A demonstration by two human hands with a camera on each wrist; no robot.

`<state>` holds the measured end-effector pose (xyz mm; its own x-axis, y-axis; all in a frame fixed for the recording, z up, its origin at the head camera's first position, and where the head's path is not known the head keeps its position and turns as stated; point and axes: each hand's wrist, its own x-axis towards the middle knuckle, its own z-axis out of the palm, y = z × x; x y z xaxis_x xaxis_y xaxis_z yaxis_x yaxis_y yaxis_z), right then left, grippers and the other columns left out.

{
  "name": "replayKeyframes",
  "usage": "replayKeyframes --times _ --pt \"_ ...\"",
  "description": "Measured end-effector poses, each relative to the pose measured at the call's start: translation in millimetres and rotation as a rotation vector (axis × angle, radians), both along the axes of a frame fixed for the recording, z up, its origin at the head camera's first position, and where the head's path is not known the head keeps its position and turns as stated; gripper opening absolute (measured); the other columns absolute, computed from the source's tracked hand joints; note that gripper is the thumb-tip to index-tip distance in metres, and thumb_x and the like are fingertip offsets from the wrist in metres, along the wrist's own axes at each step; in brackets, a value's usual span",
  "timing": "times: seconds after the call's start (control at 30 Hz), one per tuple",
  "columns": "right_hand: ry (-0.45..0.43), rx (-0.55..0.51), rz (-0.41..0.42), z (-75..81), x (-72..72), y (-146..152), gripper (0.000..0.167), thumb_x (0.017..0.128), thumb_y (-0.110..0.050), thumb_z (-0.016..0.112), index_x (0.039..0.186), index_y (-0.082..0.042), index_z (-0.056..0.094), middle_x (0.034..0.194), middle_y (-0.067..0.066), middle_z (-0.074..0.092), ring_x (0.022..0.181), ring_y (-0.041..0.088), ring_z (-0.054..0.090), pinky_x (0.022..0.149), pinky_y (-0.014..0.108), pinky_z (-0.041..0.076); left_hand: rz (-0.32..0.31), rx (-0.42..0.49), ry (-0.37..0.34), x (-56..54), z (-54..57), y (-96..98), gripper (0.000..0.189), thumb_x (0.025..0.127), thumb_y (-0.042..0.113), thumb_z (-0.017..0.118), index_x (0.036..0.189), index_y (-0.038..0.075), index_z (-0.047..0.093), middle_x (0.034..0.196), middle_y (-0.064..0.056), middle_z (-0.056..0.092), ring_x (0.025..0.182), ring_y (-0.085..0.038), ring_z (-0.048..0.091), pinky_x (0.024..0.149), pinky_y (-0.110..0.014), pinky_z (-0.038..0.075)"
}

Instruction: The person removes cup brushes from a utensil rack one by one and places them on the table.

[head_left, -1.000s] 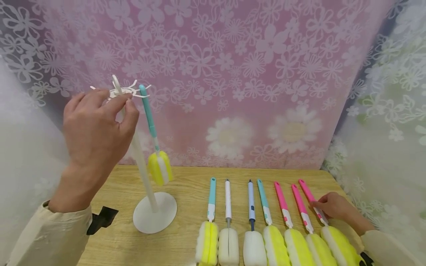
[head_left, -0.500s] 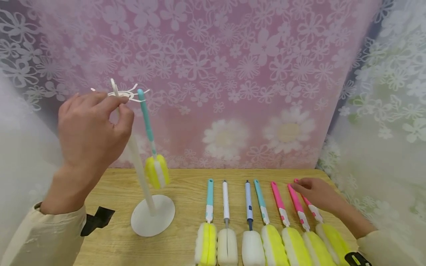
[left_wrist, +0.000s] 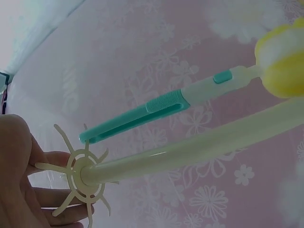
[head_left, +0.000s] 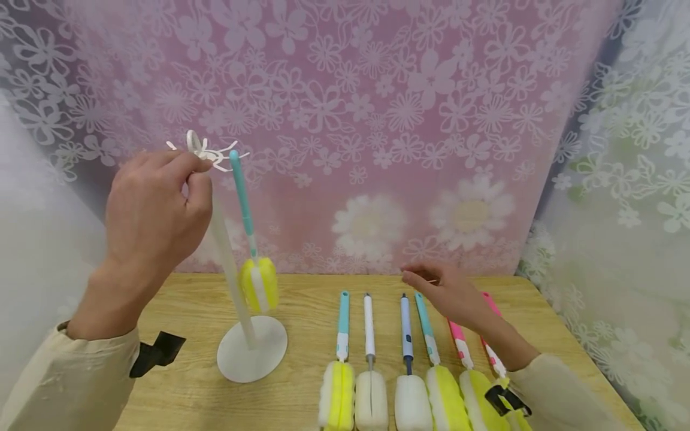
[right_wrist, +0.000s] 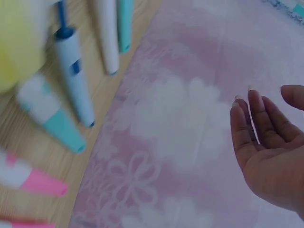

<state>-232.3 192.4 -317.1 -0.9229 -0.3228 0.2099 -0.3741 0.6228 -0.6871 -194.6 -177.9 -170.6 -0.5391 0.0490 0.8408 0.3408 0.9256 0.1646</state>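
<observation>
My left hand (head_left: pixel 162 209) grips the hooked ring (head_left: pixel 212 157) at the top of a white stand (head_left: pixel 232 281). In the left wrist view, its fingers (left_wrist: pixel 61 209) curl behind the ring's curved hooks. From one hook hangs a teal-handled sponge bottle brush (head_left: pixel 242 197), its yellow-and-white head (head_left: pixel 260 284) downward beside the pole. My right hand (head_left: pixel 453 296), holding nothing, passes over the handles of the brushes lying at right. In the right wrist view, its fingers (right_wrist: pixel 268 118) are loosely bent and apart, palm showing.
A row of bottle brushes lies on the wooden table (head_left: pixel 178 299), handles away from me: a teal one (head_left: pixel 343 323), a white one (head_left: pixel 369 326), a blue one (head_left: pixel 406 326), another teal one (head_left: pixel 426 323) and pink ones (head_left: pixel 458 338), partly covered by my right arm. A flowered curtain (head_left: pixel 323 120) stands behind.
My right hand has left the far-right pink brush and moved left across the handles, lifting above them. The left hand stays at the stand's top; the hooked ring has turned slightly.
</observation>
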Motion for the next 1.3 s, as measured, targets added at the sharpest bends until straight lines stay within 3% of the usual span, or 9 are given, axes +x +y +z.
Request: replayKeyframes --times 0.1,0.3,0.47,0.63,0.77,0.97,1.1,1.3 --pt "0.028 -0.078 0.076 4.9 -5.5 -30 0.035 0.097 -0.036 0.054 0.124 -0.015 0.062 0.115 0.003 0.064 0.099 0.019 0.062 0.079 0.04 0.051 0.011 -0.014 -0.007 -1.2 -0.9 -1.8 0.034 0.088 0.009 0.038 0.096 0.0 0.07 0.1 -0.019 0.068 0.096 -0.044 0.057 0.084 -0.057 0.041" --pt "0.078 -0.203 0.228 21.6 -6.3 -89 0.031 0.097 -0.031 0.055 0.122 -0.015 0.063 0.112 -0.002 0.065 0.093 0.012 0.062 0.078 0.033 0.052 0.027 -0.074 -0.031 -2.0 -0.6 -3.0 0.037 0.087 0.006 0.038 0.109 0.004 0.068 0.109 -0.02 0.066 0.095 -0.047 0.057 0.083 -0.059 0.041" --pt "0.079 -0.256 0.278 37.0 -5.9 -135 0.031 0.097 -0.029 0.054 0.124 -0.015 0.061 0.114 -0.006 0.063 0.095 0.008 0.061 0.082 0.028 0.051 0.009 -0.054 -0.022 -2.7 -1.7 -5.7 0.037 0.088 0.006 0.038 0.107 0.004 0.07 0.106 -0.017 0.068 0.093 -0.045 0.059 0.079 -0.058 0.043" --pt "0.126 -0.319 0.321 46.8 -12.8 -173 0.037 0.096 -0.027 0.057 0.13 -0.012 0.057 0.121 -0.002 0.061 0.103 0.008 0.059 0.089 0.026 0.048 -0.037 -0.022 -0.006 -5.3 -2.8 -5.3 0.032 0.092 0.02 0.046 0.1 0.003 0.071 0.105 -0.015 0.069 0.096 -0.043 0.06 0.083 -0.057 0.042" --pt "0.162 -0.389 0.317 49.6 -20.0 -196 0.048 0.091 -0.031 0.064 0.133 -0.011 0.054 0.127 -0.003 0.058 0.111 0.009 0.056 0.094 0.024 0.045 -0.052 -0.031 0.059 -9.7 -4.7 -4.5 0.036 0.091 0.032 0.053 0.099 0.003 0.072 0.101 -0.014 0.07 0.092 -0.042 0.062 0.082 -0.056 0.043" --pt "0.155 -0.484 0.268 46.8 -28.5 -213 0.044 0.088 -0.032 0.068 0.128 -0.015 0.061 0.113 -0.008 0.064 0.103 0.007 0.059 0.091 0.025 0.047 -0.045 -0.045 0.175 -15.9 -7.9 -0.9 0.036 0.09 0.032 0.055 0.094 0.002 0.074 0.092 -0.015 0.071 0.079 -0.041 0.063 0.072 -0.056 0.046" --pt "0.174 -0.519 0.233 44.5 -31.1 -219 0.035 0.087 -0.029 0.07 0.12 -0.016 0.066 0.104 -0.011 0.066 0.096 0.005 0.061 0.089 0.03 0.049 -0.035 -0.052 0.194 -17.6 -9.1 0.0 0.036 0.09 0.032 0.054 0.092 0.002 0.074 0.09 -0.014 0.071 0.075 -0.04 0.063 0.069 -0.055 0.046" --pt "0.209 -0.541 0.255 47.5 -36.7 -227 0.03 0.087 -0.025 0.07 0.114 -0.011 0.067 0.097 -0.008 0.067 0.09 0.006 0.062 0.085 0.026 0.05 -0.01 -0.049 0.201 -18.7 -9.7 0.0 0.037 0.091 0.033 0.052 0.091 0.003 0.073 0.089 -0.013 0.071 0.075 -0.038 0.062 0.069 -0.052 0.046"
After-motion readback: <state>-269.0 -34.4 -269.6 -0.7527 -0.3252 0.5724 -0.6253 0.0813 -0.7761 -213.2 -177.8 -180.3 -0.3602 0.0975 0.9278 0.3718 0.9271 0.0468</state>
